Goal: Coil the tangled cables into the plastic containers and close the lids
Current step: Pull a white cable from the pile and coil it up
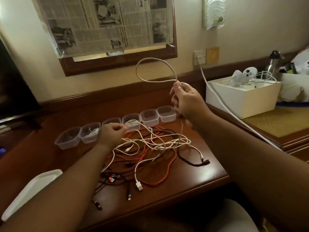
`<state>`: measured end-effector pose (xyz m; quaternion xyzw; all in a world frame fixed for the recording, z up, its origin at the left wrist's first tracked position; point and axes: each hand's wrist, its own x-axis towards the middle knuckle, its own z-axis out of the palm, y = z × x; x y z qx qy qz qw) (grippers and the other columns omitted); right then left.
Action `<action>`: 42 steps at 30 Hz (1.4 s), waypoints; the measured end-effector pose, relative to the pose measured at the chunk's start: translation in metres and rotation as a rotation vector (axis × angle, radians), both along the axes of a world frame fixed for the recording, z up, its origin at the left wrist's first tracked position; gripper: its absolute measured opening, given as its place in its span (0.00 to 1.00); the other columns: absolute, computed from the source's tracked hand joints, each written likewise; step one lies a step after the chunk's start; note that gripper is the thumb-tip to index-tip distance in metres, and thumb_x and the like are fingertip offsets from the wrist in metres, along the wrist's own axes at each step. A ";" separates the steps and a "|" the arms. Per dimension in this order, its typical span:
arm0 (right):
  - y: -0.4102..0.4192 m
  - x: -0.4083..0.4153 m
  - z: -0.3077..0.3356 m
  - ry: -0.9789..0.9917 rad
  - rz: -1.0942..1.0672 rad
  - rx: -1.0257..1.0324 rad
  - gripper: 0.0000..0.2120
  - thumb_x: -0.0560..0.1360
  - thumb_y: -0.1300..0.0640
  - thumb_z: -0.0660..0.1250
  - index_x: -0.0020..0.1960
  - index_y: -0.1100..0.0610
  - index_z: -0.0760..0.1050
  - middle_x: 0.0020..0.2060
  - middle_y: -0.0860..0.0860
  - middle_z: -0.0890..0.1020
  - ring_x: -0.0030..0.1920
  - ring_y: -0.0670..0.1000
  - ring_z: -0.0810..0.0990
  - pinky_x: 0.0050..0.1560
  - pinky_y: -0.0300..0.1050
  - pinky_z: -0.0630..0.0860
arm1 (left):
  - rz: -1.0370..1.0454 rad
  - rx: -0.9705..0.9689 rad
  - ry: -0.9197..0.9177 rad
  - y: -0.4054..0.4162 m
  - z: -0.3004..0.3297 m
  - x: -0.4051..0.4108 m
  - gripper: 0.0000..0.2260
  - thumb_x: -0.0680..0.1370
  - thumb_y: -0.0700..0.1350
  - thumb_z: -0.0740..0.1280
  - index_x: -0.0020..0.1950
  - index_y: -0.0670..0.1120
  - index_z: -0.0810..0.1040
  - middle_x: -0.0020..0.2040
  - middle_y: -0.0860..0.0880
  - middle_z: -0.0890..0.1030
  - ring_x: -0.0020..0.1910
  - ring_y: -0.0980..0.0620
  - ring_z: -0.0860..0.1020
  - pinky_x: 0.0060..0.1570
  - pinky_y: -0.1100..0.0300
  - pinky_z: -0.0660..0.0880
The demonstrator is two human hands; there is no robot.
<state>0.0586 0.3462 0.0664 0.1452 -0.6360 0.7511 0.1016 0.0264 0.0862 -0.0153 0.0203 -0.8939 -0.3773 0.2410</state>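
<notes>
A tangle of white, red and black cables [150, 153] lies on the wooden desk [192, 178]. Behind it runs a row of several clear plastic containers [148, 118] without lids; at least two hold a coiled white cable. My right hand [185, 101] is raised above the row's right end and grips a white cable [150, 69], which forms a loop in the air and trails down into the tangle. My left hand [112, 133] is low by the middle containers, fingers curled and pinching a white strand of the tangle.
A white tray [31, 190] lies at the desk's front left. On the side table to the right stand a white box [242, 99] with a charger, a metal bottle [274, 64] and a plugged-in white cord [217, 97]. A dark screen [11, 84] stands at left.
</notes>
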 end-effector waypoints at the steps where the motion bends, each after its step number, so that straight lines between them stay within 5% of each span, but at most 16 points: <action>1: 0.002 0.000 0.001 -0.009 0.008 -0.019 0.15 0.85 0.50 0.54 0.46 0.56 0.72 0.27 0.49 0.68 0.23 0.46 0.63 0.22 0.39 0.63 | 0.071 -0.005 -0.032 -0.014 0.001 -0.003 0.05 0.77 0.45 0.72 0.48 0.45 0.85 0.41 0.48 0.83 0.38 0.54 0.77 0.40 0.61 0.72; 7: -0.004 -0.004 0.004 -0.069 0.157 -0.375 0.15 0.85 0.51 0.52 0.45 0.57 0.71 0.27 0.50 0.68 0.21 0.46 0.66 0.23 0.39 0.64 | 0.161 -0.508 -0.236 -0.045 -0.011 -0.004 0.10 0.79 0.45 0.67 0.50 0.40 0.85 0.47 0.42 0.84 0.46 0.45 0.80 0.46 0.54 0.77; 12: -0.018 -0.008 0.007 -0.239 0.135 -0.684 0.15 0.85 0.50 0.50 0.46 0.57 0.68 0.25 0.49 0.68 0.21 0.46 0.64 0.21 0.38 0.62 | 0.128 -0.984 0.006 0.005 -0.012 0.010 0.33 0.76 0.60 0.64 0.77 0.45 0.64 0.72 0.44 0.70 0.68 0.42 0.70 0.61 0.44 0.67; 15: -0.024 -0.012 0.014 -0.313 0.138 -0.839 0.16 0.85 0.49 0.51 0.45 0.56 0.68 0.24 0.49 0.67 0.19 0.45 0.64 0.19 0.36 0.60 | -0.095 -0.996 0.155 0.043 -0.016 0.026 0.37 0.76 0.68 0.54 0.79 0.48 0.58 0.74 0.48 0.70 0.71 0.48 0.69 0.65 0.44 0.59; 20: -0.025 -0.011 0.033 -0.302 0.212 -0.950 0.17 0.85 0.49 0.51 0.42 0.56 0.68 0.25 0.49 0.66 0.19 0.44 0.63 0.19 0.36 0.60 | -0.216 -1.024 0.067 0.088 -0.020 0.038 0.36 0.76 0.73 0.47 0.78 0.54 0.61 0.67 0.53 0.77 0.65 0.52 0.74 0.68 0.44 0.56; 30: -0.019 0.004 0.082 -0.201 0.295 -0.998 0.16 0.85 0.50 0.53 0.43 0.57 0.69 0.24 0.49 0.67 0.22 0.45 0.63 0.25 0.38 0.60 | -0.194 -0.710 0.029 0.103 -0.015 0.020 0.18 0.83 0.60 0.54 0.61 0.55 0.79 0.52 0.55 0.82 0.52 0.54 0.78 0.64 0.46 0.64; 33: -0.015 0.007 0.077 -0.163 0.264 -0.647 0.13 0.84 0.52 0.55 0.44 0.57 0.69 0.28 0.49 0.69 0.23 0.44 0.64 0.24 0.37 0.63 | -0.161 -0.683 0.026 0.098 -0.013 0.011 0.16 0.84 0.56 0.54 0.53 0.53 0.80 0.48 0.54 0.81 0.47 0.53 0.78 0.63 0.45 0.65; 39: -0.016 -0.001 0.037 0.101 -0.082 1.149 0.10 0.83 0.51 0.58 0.50 0.55 0.73 0.41 0.50 0.76 0.37 0.47 0.74 0.35 0.41 0.70 | -0.096 -0.641 0.061 0.080 -0.002 -0.002 0.16 0.84 0.54 0.54 0.48 0.49 0.77 0.44 0.51 0.80 0.42 0.48 0.79 0.49 0.52 0.70; 42: -0.021 -0.014 0.010 0.014 -0.102 1.373 0.10 0.83 0.50 0.59 0.59 0.56 0.70 0.43 0.51 0.75 0.40 0.48 0.74 0.36 0.43 0.70 | -0.033 -0.599 0.069 0.069 0.009 -0.012 0.15 0.84 0.53 0.54 0.51 0.48 0.78 0.45 0.48 0.82 0.46 0.45 0.80 0.54 0.49 0.72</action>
